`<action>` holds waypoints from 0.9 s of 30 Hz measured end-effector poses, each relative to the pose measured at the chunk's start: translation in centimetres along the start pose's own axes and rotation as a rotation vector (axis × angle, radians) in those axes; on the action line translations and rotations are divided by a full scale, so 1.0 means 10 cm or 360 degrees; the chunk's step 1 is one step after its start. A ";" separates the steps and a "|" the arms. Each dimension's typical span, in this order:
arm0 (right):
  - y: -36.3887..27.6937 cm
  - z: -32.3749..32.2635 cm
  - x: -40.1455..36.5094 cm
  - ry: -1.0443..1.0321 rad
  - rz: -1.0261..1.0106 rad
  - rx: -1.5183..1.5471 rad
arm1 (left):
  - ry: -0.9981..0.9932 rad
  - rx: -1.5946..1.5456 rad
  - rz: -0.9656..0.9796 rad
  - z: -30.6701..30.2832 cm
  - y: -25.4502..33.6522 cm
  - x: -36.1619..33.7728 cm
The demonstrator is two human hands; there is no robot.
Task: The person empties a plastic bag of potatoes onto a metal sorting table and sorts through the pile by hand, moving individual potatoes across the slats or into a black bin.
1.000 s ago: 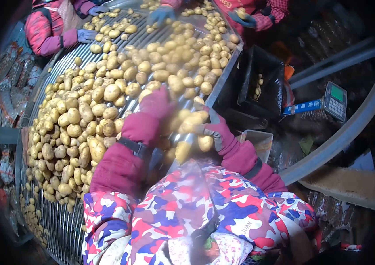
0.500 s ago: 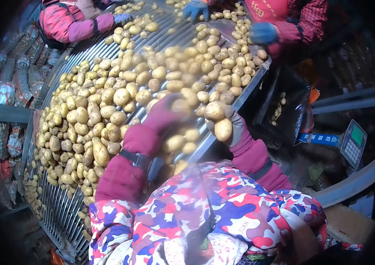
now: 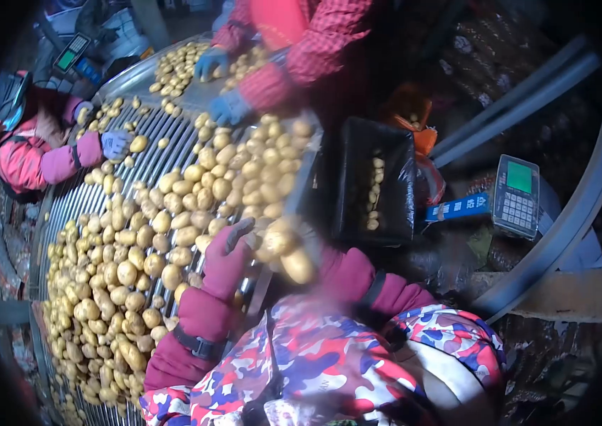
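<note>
My right hand (image 3: 313, 247), gloved and blurred, is closed around two or more large potatoes (image 3: 297, 266) just in front of my body at the grate's near edge. My left hand (image 3: 231, 243), in a purple sleeve and glove, is left of these potatoes with its fingers stretched out and apart. It is close to the held potatoes; whether it touches them is blurred. A thick layer of yellow potatoes (image 3: 127, 273) covers the slatted metal grate (image 3: 186, 138) beyond and left of my hands.
Across the grate, a person in a red apron reaches with blue gloves (image 3: 228, 108). Another person's gloved hand (image 3: 116, 144) is at a potato on the far left. To the right are a black-lined crate (image 3: 353, 199) holding several potatoes, a scale display (image 3: 516, 197) and a curved metal rail (image 3: 564, 248).
The view has swung right, showing more of the crate and scale. My left hand has come off the potatoes it was over and opened. My right hand still holds its potatoes, now nearer my body.
</note>
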State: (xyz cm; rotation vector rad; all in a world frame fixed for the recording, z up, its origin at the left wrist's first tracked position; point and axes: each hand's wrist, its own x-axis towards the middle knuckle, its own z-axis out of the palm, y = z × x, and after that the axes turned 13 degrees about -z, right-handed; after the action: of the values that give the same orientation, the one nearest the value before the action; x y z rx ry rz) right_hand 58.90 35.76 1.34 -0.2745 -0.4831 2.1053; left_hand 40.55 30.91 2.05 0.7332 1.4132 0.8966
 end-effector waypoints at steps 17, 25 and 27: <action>-3.27 -1.25 0.54 0.1168 -0.1482 -0.0569 | 0.0478 0.0566 0.0344 -0.49 -0.50 -0.55; -1.48 -1.47 0.20 0.0446 -0.0602 -0.0203 | 0.0602 0.1760 0.0393 -0.78 -0.68 -0.96; -1.19 -1.04 0.17 0.0676 -0.0618 -0.0485 | 0.0558 0.1814 0.0517 -0.69 -0.61 -0.90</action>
State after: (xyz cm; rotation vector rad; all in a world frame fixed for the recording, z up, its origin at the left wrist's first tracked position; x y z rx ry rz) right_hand 70.78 45.43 -2.74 -0.7261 -0.5481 1.5374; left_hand 34.69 19.52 0.91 1.7480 2.1577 0.3835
